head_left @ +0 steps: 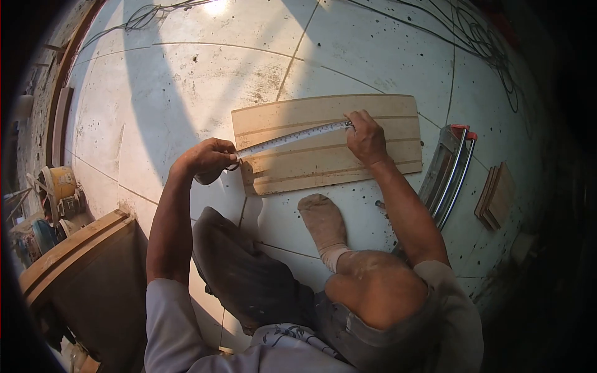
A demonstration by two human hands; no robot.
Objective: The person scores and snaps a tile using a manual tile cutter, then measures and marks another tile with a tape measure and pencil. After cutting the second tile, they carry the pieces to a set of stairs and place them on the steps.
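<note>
A measuring tape [295, 138] is stretched at a slight slant over a beige board [329, 158] with darker lengthwise stripes, which lies on the tiled floor. At the board's left edge, my left hand [210, 158] is closed on the tape's near end; the case is mostly hidden under the palm. My right hand [367, 137] pinches the tape's other end over the upper right part of the board. The tape's printed marks face up, too small to read.
Right of the board lies a tile cutter [449, 177] with metal rails, then several stacked tile pieces [495, 194]. Cables [482, 46] coil on the floor [186, 93]. At left are a wooden-edged panel [81, 255] and a yellow container [60, 183]. My socked foot [323, 224] is just below the board.
</note>
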